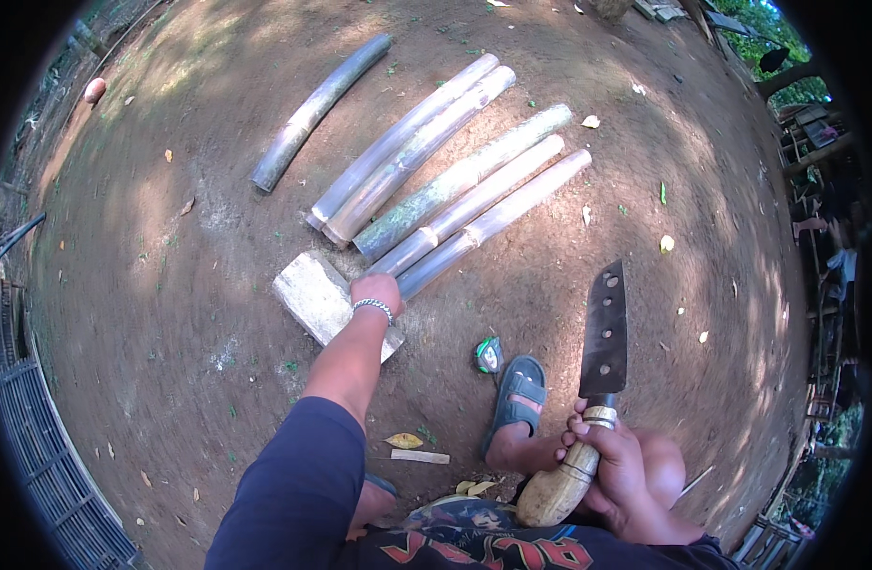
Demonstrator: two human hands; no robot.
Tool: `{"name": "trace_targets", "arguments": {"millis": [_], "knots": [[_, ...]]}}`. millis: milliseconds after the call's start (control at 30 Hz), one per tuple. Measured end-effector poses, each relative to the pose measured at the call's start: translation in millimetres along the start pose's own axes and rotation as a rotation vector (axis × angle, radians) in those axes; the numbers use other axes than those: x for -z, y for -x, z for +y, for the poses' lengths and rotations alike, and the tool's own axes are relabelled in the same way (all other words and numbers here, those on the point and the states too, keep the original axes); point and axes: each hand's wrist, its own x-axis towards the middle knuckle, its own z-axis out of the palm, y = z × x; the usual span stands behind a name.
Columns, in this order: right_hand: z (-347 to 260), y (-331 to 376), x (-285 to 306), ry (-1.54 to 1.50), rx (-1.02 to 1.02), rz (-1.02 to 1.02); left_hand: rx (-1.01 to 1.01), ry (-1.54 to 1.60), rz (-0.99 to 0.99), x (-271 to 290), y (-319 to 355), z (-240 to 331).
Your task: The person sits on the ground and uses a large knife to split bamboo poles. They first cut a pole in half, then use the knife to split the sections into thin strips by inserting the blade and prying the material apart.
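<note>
My left hand (376, 290) reaches down to the near end of a bamboo section (493, 220), fingers closed around it, beside a pale wooden block (312, 294). Several cut bamboo sections (412, 142) lie side by side on the dirt, running up to the right. A single darker section (317, 106) lies apart at the upper left. My right hand (616, 456) grips the wooden handle of a broad cleaver-like knife (605, 332), blade pointing up, with holes along its spine.
My foot in a blue-grey sandal (517, 394) rests on the dirt ground (170, 285). A small green object (489, 354) lies next to it. Dry leaves and a wood chip (420, 457) are scattered about. A metal grate (37, 456) sits at the left edge.
</note>
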Motion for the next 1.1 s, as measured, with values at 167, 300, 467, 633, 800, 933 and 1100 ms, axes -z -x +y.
{"name": "trace_targets", "arguments": {"millis": [167, 300, 467, 633, 800, 933, 1100], "knots": [[0.8, -2.0, 1.8, -0.012, -0.005, -0.018, 0.04, 0.056, 0.016, 6.5, 4.4, 2.9], [-3.5, 0.2, 0.7, 0.005, -0.043, -0.026, 0.069, 0.069, 0.032, 2.5, 1.2, 2.5], [-2.7, -1.2, 4.8, 0.015, -0.017, -0.029, 0.053, 0.088, 0.027, 7.1, 2.4, 2.8], [-0.1, -1.1, 3.8, -0.022, 0.002, -0.011, 0.031, 0.095, 0.049, -1.6, 2.1, -2.8], [-0.9, -0.7, 1.9, 0.005, 0.003, 0.037, -0.002, 0.035, 0.01, 0.6, -9.7, -18.8], [-0.4, 2.3, 3.1, -0.006, 0.017, 0.022, -0.031, 0.229, 0.102, 4.4, -28.1, -59.1], [-0.7, 1.6, 1.6, -0.014, 0.021, 0.023, 0.043, 0.556, 0.237, 33.7, -33.2, -92.2]]}}
